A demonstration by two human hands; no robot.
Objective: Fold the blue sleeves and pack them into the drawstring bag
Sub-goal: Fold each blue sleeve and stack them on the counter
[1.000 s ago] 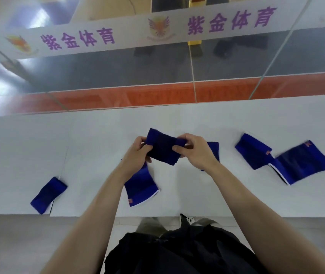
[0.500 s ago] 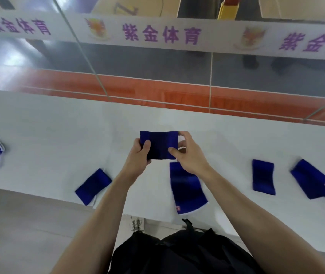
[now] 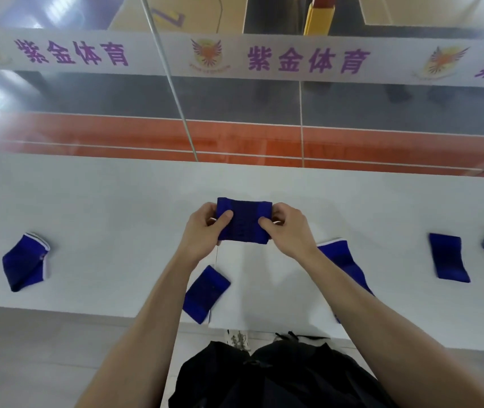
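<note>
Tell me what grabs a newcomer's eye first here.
Dead centre, the left hand and right hand pinch a folded blue sleeve above the white table. More blue sleeves lie scattered, one at far left, one at right.

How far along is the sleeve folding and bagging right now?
Early. Done: small folded blue fabric sleeves and lie on the white table. In hand: left hand and right hand pinch a folded dark blue sleeve. Left: white-trimmed blue sleeves and look unfolded; no drawstring bag identifiable, nothing packed.
</note>
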